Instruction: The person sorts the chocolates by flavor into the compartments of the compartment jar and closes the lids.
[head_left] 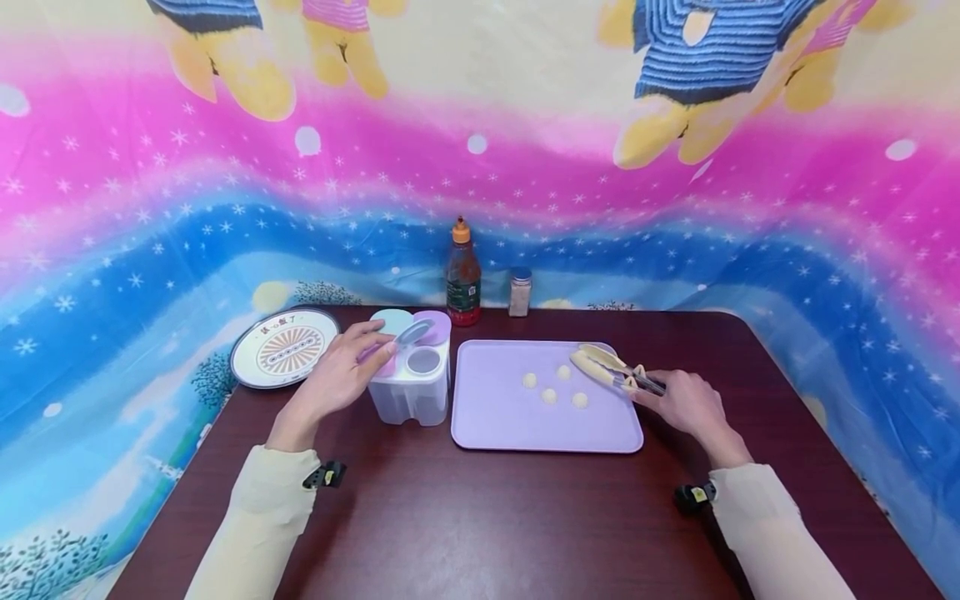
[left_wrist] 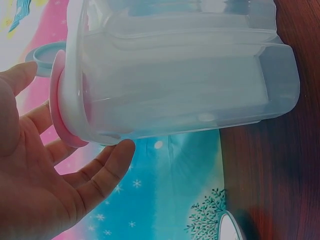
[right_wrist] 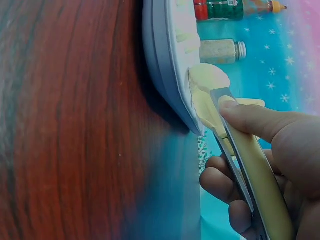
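Observation:
My left hand [head_left: 337,371] is at a clear storage box [head_left: 411,402] with several round pastel lids. Its thumb touches the raised grey-blue flip lid [head_left: 414,332], beside an uncovered round opening. In the left wrist view, the other fingers [left_wrist: 102,177] spread loosely by the pink lid [left_wrist: 59,105]. My right hand [head_left: 686,404] grips cream-and-metal food tongs [head_left: 600,368], whose heads reach over the right part of a lilac tray [head_left: 510,429]. Several small pale balls [head_left: 549,397] lie on the tray, left of the tongs. The right wrist view shows the thumb pressing the tongs' handle [right_wrist: 260,185].
A patterned plate [head_left: 322,325] is at the back left. Behind the box and tray stand a red sauce bottle [head_left: 463,283] with an orange cap and a small blue-capped shaker [head_left: 520,293]. A printed cloth [head_left: 375,208] hangs behind the dark table [head_left: 510,525].

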